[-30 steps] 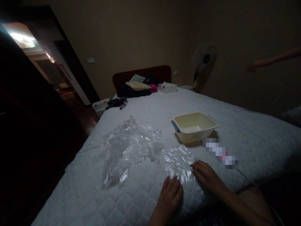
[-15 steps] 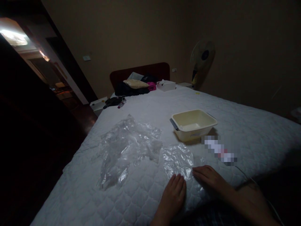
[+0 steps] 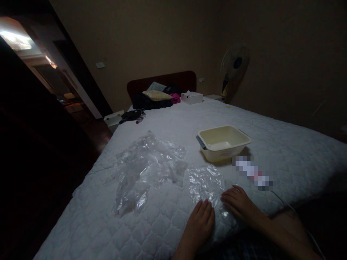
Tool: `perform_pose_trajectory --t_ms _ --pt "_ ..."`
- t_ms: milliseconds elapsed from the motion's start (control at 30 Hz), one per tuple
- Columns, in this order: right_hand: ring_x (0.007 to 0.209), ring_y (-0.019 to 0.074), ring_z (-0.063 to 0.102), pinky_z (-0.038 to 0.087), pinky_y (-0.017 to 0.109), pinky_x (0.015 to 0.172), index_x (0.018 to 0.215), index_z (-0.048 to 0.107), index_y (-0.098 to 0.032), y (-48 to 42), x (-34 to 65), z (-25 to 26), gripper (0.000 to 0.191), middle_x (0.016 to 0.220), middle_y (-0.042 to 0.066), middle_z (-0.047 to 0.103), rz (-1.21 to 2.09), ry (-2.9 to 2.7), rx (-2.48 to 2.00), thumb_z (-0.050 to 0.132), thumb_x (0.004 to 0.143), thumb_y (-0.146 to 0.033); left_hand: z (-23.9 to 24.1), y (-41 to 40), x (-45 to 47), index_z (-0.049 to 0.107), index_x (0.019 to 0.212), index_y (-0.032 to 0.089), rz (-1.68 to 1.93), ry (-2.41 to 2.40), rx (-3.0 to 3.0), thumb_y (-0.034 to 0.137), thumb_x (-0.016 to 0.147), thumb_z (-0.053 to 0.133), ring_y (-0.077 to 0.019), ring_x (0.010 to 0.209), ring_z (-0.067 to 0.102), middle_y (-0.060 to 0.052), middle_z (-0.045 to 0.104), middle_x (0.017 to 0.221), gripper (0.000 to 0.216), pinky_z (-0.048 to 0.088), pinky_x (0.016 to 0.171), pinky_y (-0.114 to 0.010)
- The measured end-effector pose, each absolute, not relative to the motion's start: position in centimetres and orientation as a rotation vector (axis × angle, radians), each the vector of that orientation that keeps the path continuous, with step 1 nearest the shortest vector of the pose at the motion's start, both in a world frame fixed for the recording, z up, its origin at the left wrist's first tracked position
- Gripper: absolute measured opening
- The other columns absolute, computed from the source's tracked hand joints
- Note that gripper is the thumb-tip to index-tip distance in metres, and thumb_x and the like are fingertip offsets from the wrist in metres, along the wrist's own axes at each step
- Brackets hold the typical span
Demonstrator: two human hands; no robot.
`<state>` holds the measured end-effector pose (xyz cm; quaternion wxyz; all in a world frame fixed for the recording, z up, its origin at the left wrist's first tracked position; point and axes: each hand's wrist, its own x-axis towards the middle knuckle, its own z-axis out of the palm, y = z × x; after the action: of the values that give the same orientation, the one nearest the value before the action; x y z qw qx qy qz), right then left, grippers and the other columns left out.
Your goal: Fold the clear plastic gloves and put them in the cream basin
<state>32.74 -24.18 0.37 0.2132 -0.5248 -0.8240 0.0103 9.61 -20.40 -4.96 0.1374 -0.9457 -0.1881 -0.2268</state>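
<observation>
- The left hand [image 3: 200, 222] lies palm down, with its fingers straight and close together; it is not closed around anything, and its fingertips touch the near edge of a clear plastic bag [image 3: 204, 182].
- The right hand [image 3: 240, 202] is also palm down, its fingers extended and slightly bent, at the right edge of this bag (whether the thumb presses the film, I cannot tell).
- The clear plastic bag is spread flat, with many small wrinkles, on the white quilted bedspread [image 3: 89, 206], in front of the person.
- To the left of it lies a larger heap of crumpled clear plastic [image 3: 151, 166], close beside the bag.
- Beyond the bag, a little to the right, a cream plastic basin [image 3: 221, 156] stands upright; a grey handle [image 3: 201, 142] is visible on its left end.
- Just beside the basin, on its near right, is a white object [image 3: 253, 173] (it is pixelated), and a thin cord [image 3: 284, 205] goes from it toward the near edge of the bed.
- Far away, near the dark red headboard [image 3: 187, 77], are a beige cushion [image 3: 156, 95], a pink roll [image 3: 175, 98] and a white box [image 3: 193, 98].
</observation>
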Motion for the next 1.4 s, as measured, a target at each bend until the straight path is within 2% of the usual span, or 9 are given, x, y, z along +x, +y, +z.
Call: perform_pose_trajectory --t_ms 167,300,433,567,900,1300,1400 --pt "0.087 0.0217 0.058 0.034 0.043 0.088 0.105 0.051 -0.019 -23.4 31.8 -1.0 0.026 0.090 0.006 0.064 -0.042 -2.101 -1.563 0.052 0.080 -0.022 -4.9 -20.4 9.6 0.052 0.112 0.013 -0.699 -0.537 -2.731 0.020 0.091 0.041 -0.0211 0.121 0.043 -0.008 0.055 0.122 0.025 0.031 0.104 -0.038" --pt "0.076 0.0208 0.056 0.039 0.037 0.076 0.084 0.050 -0.019 -23.0 30.8 -0.7 0.013 0.076 0.004 0.060 -0.073 -1.959 -1.672 0.053 0.081 -0.031 -4.9 -20.5 9.6 0.051 0.114 0.012 -0.669 -0.541 -2.739 0.018 0.091 0.040 -0.0209 0.121 0.042 -0.008 0.054 0.122 0.026 0.030 0.104 -0.039" --pt "0.068 0.0182 0.055 0.036 0.037 0.076 0.074 0.048 -0.019 -22.8 30.3 -0.1 0.014 0.067 0.001 0.057 -0.089 -1.991 -1.701 0.050 0.083 -0.029 -5.0 -20.5 9.6 0.052 0.113 0.012 -0.673 -0.533 -2.745 0.019 0.091 0.041 -0.0212 0.121 0.042 -0.008 0.055 0.122 0.025 0.030 0.104 -0.040" --pt "0.075 0.0190 0.057 0.034 0.037 0.079 0.080 0.054 -0.019 -22.8 30.2 -0.2 0.008 0.075 0.003 0.061 -0.138 -2.032 -1.656 0.047 0.083 -0.023 -5.0 -20.5 9.5 0.053 0.112 0.012 -0.698 -0.526 -2.739 0.018 0.092 0.038 -0.0217 0.122 0.041 -0.009 0.054 0.123 0.025 0.030 0.104 -0.040" --pt "0.085 0.0199 0.054 0.037 0.035 0.079 0.100 0.059 -0.018 -22.9 29.0 0.0 0.025 0.093 0.008 0.062 -0.151 -2.188 -1.502 0.046 0.080 -0.013 -5.2 -20.4 9.6 0.052 0.112 0.011 -0.677 -0.517 -2.714 0.018 0.090 0.040 -0.0222 0.122 0.041 -0.011 0.054 0.123 0.025 0.031 0.103 -0.041" --pt "0.085 0.0210 0.055 0.039 0.038 0.081 0.097 0.060 -0.020 -22.7 28.5 0.5 0.025 0.092 0.007 0.063 -0.060 -2.297 -1.523 0.047 0.079 -0.008 -4.2 -20.4 9.2 0.048 0.121 0.014 -0.620 -0.543 -2.668 0.024 0.092 0.040 -0.0236 0.129 0.029 -0.008 0.036 0.139 0.031 0.021 0.107 -0.042" --pt "0.087 0.0209 0.056 0.042 0.037 0.080 0.099 0.060 -0.019 -23.0 28.5 0.7 0.025 0.094 0.008 0.063 -0.003 -2.253 -1.483 0.047 0.080 -0.010 -4.2 -20.3 9.3 0.048 0.121 0.013 -0.592 -0.581 -2.699 0.025 0.092 0.040 -0.0236 0.129 0.029 -0.008 0.038 0.138 0.032 0.021 0.107 -0.041"
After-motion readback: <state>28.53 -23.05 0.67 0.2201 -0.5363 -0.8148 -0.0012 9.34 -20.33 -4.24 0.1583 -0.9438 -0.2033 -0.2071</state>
